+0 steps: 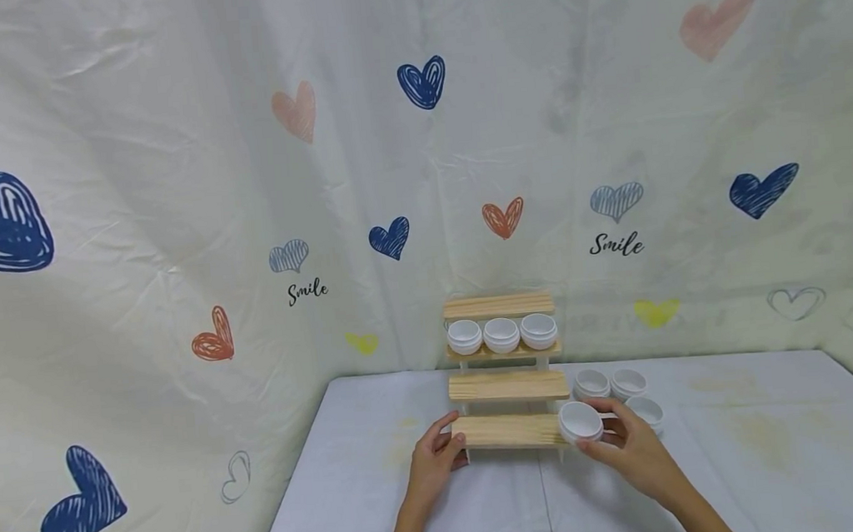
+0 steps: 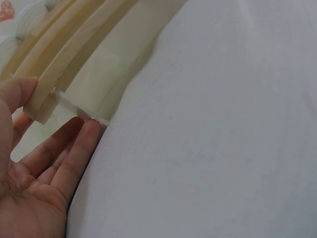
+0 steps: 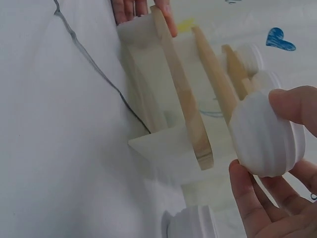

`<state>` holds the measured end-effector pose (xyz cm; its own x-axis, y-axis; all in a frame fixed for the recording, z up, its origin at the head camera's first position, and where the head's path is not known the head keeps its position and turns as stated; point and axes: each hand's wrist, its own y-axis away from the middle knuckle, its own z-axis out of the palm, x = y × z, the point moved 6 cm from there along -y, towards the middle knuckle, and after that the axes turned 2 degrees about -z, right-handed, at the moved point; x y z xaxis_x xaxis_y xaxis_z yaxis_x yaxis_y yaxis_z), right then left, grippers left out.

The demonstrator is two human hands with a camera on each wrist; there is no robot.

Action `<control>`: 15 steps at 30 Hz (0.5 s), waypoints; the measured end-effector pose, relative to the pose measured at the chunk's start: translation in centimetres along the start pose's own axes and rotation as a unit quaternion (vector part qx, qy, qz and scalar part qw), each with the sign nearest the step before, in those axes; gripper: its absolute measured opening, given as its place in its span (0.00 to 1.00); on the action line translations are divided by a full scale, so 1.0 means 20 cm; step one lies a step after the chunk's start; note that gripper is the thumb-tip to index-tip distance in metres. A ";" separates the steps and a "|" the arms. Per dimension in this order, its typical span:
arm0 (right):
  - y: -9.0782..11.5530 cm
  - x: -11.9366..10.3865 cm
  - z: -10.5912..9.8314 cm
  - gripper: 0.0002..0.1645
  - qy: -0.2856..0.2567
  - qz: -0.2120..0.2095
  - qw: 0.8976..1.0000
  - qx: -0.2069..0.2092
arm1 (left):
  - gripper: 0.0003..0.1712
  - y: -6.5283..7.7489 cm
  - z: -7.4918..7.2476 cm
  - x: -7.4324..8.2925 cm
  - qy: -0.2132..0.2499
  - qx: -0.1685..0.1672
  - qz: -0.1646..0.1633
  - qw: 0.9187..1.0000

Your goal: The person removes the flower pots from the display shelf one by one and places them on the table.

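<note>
Right grip (image 1: 631,449) pinching white ridged round bowl (image 1: 580,422), left grip (image 1: 434,457) holding grained pale-wood tiered stand (image 1: 511,430) at its right

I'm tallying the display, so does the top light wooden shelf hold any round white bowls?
No, the top light wooden shelf shows only bare wood, while three round white bowls stand one tier below.

Free room above bottom board (image 1: 510,431), white cup (image 1: 580,422) near right end

A white backdrop (image 1: 522,141) printed with hearts (image 1: 390,240) hangs behind the white tabletop (image 1: 795,462).
</note>
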<state>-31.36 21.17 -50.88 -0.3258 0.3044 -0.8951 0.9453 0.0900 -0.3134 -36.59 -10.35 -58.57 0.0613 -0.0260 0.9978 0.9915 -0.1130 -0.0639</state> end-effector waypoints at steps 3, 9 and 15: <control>-0.01 0.01 -0.02 0.38 0.008 0.002 1.000 0.001 | 0.28 0.00 0.00 -0.01 -0.003 0.000 0.002 1.000; -0.01 0.03 -0.05 0.38 0.023 0.008 1.000 0.007 | 0.28 0.00 0.00 0.00 -0.006 0.001 0.000 1.000; -0.01 0.04 -0.09 0.38 0.045 0.001 0.999 0.008 | 0.28 0.00 0.00 0.01 -0.005 0.001 0.003 1.000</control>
<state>-31.76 23.01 -50.89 -0.3197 0.3880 -0.8644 0.9457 0.0748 -0.3162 -36.53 -10.31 -58.37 0.0675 -0.0162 0.9976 0.9914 -0.1112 -0.0689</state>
